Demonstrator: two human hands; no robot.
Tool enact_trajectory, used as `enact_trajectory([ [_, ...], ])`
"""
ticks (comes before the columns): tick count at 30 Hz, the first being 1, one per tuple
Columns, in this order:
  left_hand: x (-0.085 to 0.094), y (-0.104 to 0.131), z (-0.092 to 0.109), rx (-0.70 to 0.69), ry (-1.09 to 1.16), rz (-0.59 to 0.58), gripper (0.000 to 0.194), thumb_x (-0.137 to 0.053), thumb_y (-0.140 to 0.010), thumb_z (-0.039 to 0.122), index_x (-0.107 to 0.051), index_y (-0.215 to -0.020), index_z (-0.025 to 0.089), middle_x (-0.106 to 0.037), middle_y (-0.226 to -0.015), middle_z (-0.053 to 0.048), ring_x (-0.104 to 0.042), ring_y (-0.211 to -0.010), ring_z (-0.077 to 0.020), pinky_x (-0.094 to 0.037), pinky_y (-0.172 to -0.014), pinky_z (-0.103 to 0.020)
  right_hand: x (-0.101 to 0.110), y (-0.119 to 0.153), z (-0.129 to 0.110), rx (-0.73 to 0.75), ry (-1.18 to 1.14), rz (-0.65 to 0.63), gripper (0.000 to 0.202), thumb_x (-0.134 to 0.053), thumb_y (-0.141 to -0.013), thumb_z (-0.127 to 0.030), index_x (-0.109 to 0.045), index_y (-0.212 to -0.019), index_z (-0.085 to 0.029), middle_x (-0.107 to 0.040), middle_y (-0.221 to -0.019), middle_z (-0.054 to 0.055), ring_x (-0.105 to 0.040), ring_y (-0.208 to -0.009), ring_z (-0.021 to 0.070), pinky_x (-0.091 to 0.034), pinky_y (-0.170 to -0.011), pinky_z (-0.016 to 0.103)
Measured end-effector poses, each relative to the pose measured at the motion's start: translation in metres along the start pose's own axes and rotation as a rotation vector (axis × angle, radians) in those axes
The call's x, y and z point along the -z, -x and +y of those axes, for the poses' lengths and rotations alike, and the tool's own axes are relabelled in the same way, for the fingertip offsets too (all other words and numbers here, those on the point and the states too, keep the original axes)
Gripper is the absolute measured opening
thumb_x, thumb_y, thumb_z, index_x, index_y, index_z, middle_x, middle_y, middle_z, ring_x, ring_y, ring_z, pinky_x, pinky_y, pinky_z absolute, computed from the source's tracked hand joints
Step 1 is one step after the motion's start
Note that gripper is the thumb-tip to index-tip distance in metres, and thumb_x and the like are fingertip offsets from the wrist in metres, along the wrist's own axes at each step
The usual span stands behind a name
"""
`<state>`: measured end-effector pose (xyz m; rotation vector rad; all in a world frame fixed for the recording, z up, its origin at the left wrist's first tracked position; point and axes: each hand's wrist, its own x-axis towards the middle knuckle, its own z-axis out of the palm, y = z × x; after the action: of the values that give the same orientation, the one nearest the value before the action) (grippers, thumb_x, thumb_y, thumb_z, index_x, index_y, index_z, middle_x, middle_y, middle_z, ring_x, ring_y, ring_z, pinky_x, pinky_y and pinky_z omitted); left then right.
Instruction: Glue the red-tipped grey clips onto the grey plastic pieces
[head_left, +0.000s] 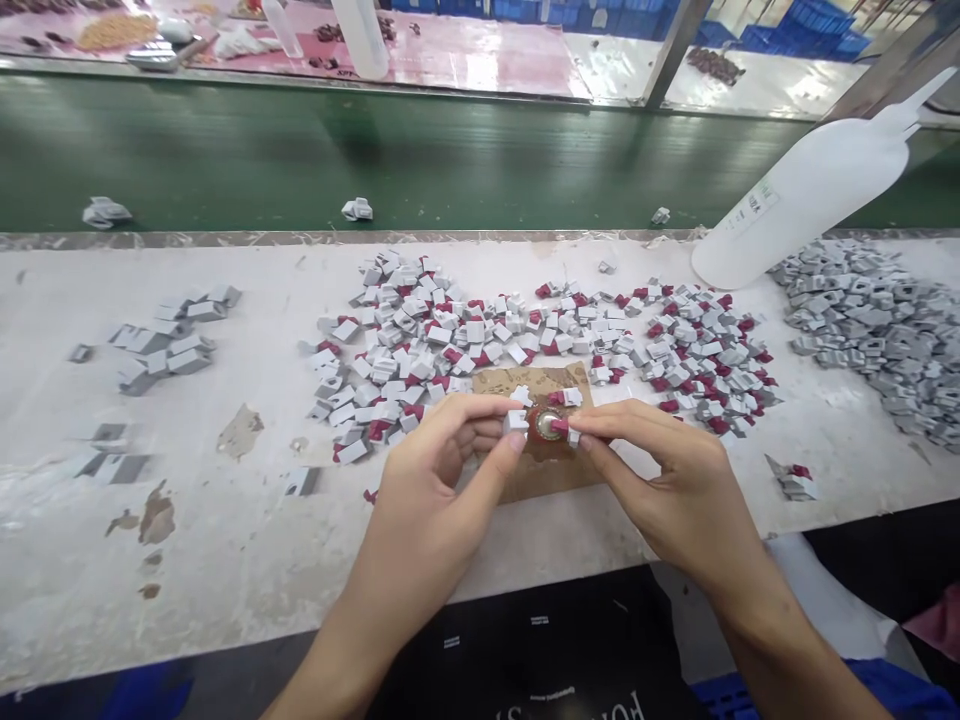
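Observation:
My left hand (450,480) pinches a small light-grey plastic piece (515,424) between thumb and index finger. Between the fingertips of my right hand (660,470) is a small grey and dark-red plastic part (562,427), its red end pointing left. Both hands hover over a brown cardboard piece (540,480), the two parts a short gap apart. Beneath them on the cardboard sits a small round metal-rimmed item (546,423); my fingers and the parts partly cover it. Another grey and red part (565,397) lies just behind, on the cardboard.
Grey and red parts (420,340) are heaped behind the cardboard, with grey pieces (877,330) piled at right. A white squeeze bottle (806,200) leans at back right. Loose grey pieces (169,335) lie at left. A green conveyor belt (247,160) runs behind the table.

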<state>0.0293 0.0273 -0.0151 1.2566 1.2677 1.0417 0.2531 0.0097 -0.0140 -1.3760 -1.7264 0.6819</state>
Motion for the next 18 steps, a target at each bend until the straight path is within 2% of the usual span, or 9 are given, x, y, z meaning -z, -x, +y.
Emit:
enact_trajectory([
  [3, -0.003, -0.001, 0.001, 0.039, 0.074, -0.007, 0.016, -0.089, -0.103, 0.040, -0.087, -0.116, 0.030, -0.090, -0.114, -0.005, -0.090, -0.104, -0.0256, -0.078, -0.092, -0.036, 0.002, 0.004, -0.001, -0.099, -0.167, 0.070, 0.024, -0.081, -0.110, -0.018, -0.093, -0.120, -0.036, -0.092, -0.116, 0.001, -0.088, -0.110, 0.0247, -0.074, -0.097, 0.038],
  [6, -0.011, -0.003, 0.004, 0.062, 0.193, -0.065, 0.019, -0.088, -0.106, 0.042, -0.086, -0.119, 0.028, -0.091, -0.116, -0.005, -0.091, -0.105, -0.0257, -0.079, -0.094, -0.036, 0.004, 0.005, 0.003, -0.219, -0.464, 0.104, 0.021, -0.086, -0.109, -0.025, -0.095, -0.120, -0.041, -0.093, -0.121, 0.000, -0.090, -0.114, 0.0240, -0.076, -0.100, 0.036],
  [9, -0.022, -0.006, 0.007, 0.054, 0.290, -0.133, 0.018, -0.088, -0.107, 0.039, -0.085, -0.119, 0.025, -0.091, -0.120, -0.007, -0.091, -0.108, -0.0252, -0.078, -0.099, -0.036, 0.004, 0.004, 0.009, -0.296, -0.664, 0.078, 0.015, -0.091, -0.107, -0.033, -0.096, -0.120, -0.039, -0.094, -0.124, 0.002, -0.092, -0.118, 0.0280, -0.076, -0.108, 0.044],
  [12, -0.031, -0.007, 0.008, 0.052, 0.341, -0.178, 0.017, -0.087, -0.107, 0.037, -0.085, -0.119, 0.025, -0.091, -0.124, -0.007, -0.090, -0.115, -0.0269, -0.078, -0.102, -0.037, 0.003, 0.002, 0.011, -0.332, -0.714, 0.059, 0.014, -0.094, -0.105, -0.038, -0.096, -0.118, -0.036, -0.094, -0.123, 0.005, -0.092, -0.117, 0.0310, -0.076, -0.109, 0.052],
  [18, -0.037, -0.007, 0.004, 0.050, 0.382, -0.208, 0.016, -0.087, -0.107, 0.037, -0.086, -0.119, 0.027, -0.091, -0.126, -0.007, -0.090, -0.118, -0.0280, -0.078, -0.099, -0.036, 0.004, 0.003, 0.011, -0.349, -0.703, 0.080, 0.015, -0.096, -0.101, -0.042, -0.096, -0.115, -0.035, -0.095, -0.118, 0.005, -0.092, -0.111, 0.0299, -0.077, -0.106, 0.051],
])
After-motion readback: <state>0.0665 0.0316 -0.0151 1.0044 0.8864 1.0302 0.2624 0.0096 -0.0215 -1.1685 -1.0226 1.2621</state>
